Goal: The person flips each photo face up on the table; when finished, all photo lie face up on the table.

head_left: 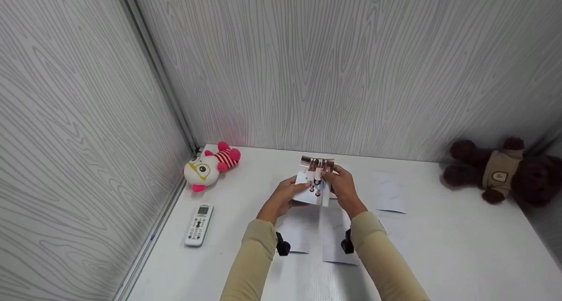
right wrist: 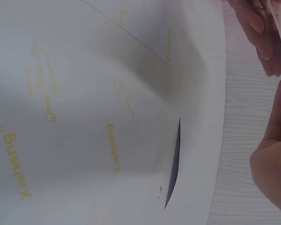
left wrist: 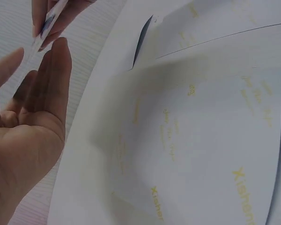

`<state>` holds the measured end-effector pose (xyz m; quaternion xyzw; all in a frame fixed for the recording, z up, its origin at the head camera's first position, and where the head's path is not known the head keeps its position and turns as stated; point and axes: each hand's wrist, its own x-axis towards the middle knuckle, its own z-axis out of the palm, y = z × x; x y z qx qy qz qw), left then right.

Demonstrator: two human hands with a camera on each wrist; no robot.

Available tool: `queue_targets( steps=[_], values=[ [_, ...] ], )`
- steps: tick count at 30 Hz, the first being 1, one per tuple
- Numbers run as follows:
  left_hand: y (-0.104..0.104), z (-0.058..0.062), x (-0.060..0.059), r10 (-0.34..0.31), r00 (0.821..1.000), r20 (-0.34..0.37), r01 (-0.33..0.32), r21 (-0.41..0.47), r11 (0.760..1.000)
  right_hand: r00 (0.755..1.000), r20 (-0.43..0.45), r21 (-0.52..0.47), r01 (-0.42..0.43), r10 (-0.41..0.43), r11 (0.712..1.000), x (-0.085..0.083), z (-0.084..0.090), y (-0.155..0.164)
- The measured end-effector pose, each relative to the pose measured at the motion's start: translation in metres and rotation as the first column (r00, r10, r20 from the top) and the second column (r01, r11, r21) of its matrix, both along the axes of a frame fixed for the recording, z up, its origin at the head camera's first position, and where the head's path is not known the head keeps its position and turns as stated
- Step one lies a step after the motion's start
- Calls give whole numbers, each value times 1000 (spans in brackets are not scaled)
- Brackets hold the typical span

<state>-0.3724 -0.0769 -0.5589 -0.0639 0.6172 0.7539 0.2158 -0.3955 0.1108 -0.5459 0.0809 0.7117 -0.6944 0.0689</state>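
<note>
Both hands hold a photo print (head_left: 311, 196) above the white table. Its picture, people standing in a row, appears upside down in the head view. My left hand (head_left: 283, 196) pinches the left edge, thumb on top and fingers beneath. At the right edge my right hand (head_left: 345, 187) grips it with the thumb over the picture. Seen nearly edge-on in the left wrist view, the photo print (left wrist: 47, 26) passes between both hands; whether it is one sheet or several I cannot tell. Below lie white photo-paper sheets (left wrist: 201, 140), their backs up with yellow lettering.
More white sheets lie on the table, one at the right (head_left: 388, 193), one near the right forearm (head_left: 338, 244). A remote control (head_left: 199, 225) and a pink-and-white plush toy (head_left: 210, 167) are at left. A brown teddy bear (head_left: 500, 171) lies at far right. Wood-grain panels (head_left: 285, 72) enclose the table.
</note>
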Motion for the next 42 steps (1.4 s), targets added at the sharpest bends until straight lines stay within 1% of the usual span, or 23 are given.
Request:
queue_targets(
  steps=[3,6,8,14,17,19,22,25,27,29,32,35,38,42],
  values=[
    [-1,-2,2,-17,1000,18,17,32,999,1000,4,-40,24,-24,999,0,-1,1],
    [-3,-3,3,-25,999,24,24,40,999,999,1,-75,38,-38,996,-1,-2,3],
    [-4,-3,4,-15,1000,23,14,41,999,999,3,-92,44,-44,995,-1,-2,3],
    [-7,-3,6,42,999,15,-42,27,999,999,19,-117,43,-41,992,-1,-4,2],
    [-7,-3,5,82,997,12,-82,37,996,998,28,-148,53,-50,988,0,-4,5],
    [-7,-4,4,120,993,16,-120,39,992,998,32,-170,57,-53,984,1,-4,7],
    [-9,-5,4,197,980,30,-198,21,980,998,39,-213,52,-45,976,2,-5,10],
    [-9,-4,2,265,964,24,-265,-17,964,999,38,-240,33,-25,970,3,-6,13],
    [-9,-3,0,295,955,16,-295,-26,955,999,36,-241,16,-8,970,4,-7,14],
    [-8,-2,-1,317,948,18,-317,-16,948,999,38,-238,2,7,971,4,-8,14],
    [-8,0,-1,330,943,26,-331,12,944,999,31,-233,-31,39,972,5,-10,15],
    [-7,2,-2,332,943,7,-332,10,943,998,21,-225,-48,54,973,6,-11,17],
    [-7,1,-2,318,948,-17,-318,-21,948,998,21,-201,-56,62,978,8,-13,20],
    [-6,0,-2,296,955,-8,-295,-82,952,996,56,-189,-59,71,980,10,-15,22]
  ],
)
